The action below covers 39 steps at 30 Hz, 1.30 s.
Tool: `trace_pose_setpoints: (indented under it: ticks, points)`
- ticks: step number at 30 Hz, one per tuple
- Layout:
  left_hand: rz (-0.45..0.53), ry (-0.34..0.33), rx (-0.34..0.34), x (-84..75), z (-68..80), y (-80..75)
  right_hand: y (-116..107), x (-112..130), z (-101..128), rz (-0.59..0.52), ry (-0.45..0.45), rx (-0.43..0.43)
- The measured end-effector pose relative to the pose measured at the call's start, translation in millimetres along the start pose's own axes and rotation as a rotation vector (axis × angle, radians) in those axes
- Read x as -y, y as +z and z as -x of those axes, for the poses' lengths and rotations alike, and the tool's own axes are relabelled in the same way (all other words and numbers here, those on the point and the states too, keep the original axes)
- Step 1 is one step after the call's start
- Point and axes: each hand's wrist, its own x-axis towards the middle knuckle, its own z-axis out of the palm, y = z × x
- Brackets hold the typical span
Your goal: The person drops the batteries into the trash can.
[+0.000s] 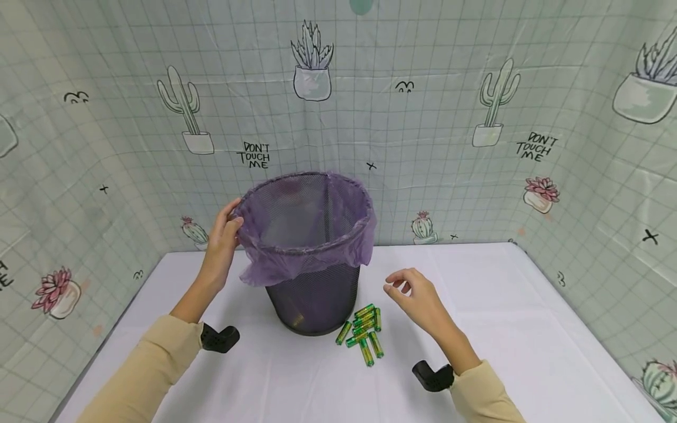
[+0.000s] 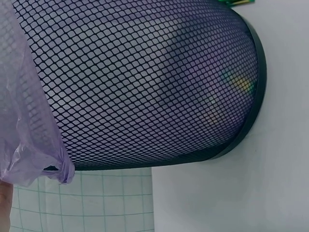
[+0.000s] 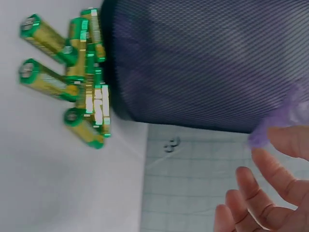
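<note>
A black mesh wastebasket (image 1: 313,294) lined with a purple bag (image 1: 307,235) stands mid-table. My left hand (image 1: 231,218) grips its left rim, thumb over the bag's edge. The left wrist view shows the mesh wall (image 2: 145,82) and the bag's hem (image 2: 29,121) close up. Several green-and-yellow batteries (image 1: 364,332) lie in a pile against the basket's right foot, and again in the right wrist view (image 3: 72,72). My right hand (image 1: 398,285) hovers just right of and above the pile, fingers (image 3: 260,193) loosely curled and holding nothing.
The white table (image 1: 529,329) is walled on three sides by a cactus-print sheet (image 1: 476,117). A yellow-green glint (image 2: 241,84) shows through the mesh near the basket's bottom. Black wrist mounts (image 1: 219,338) sit on both forearms.
</note>
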Motion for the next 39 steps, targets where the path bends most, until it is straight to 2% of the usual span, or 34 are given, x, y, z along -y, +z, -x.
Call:
trace_pose_setpoints:
  ticks: [7, 15, 25, 39]
  points:
    - [-0.019, -0.026, 0.023, 3.0, 2.0, 0.1, 29, -30, 12, 0.003, 0.16, 0.091]
    - [-0.021, -0.022, 0.019, 2.3, 0.3, 0.8, 50, -45, 20, -0.005, 0.263, 0.166]
    - [-0.027, -0.011, 0.026, 0.3, -0.4, 0.2, 61, -46, 24, -0.01, 0.277, 0.179]
    - [-0.01, 0.0, 0.028, -1.0, 1.2, -1.3, 67, -48, 19, 0.072, 0.262, 0.162]
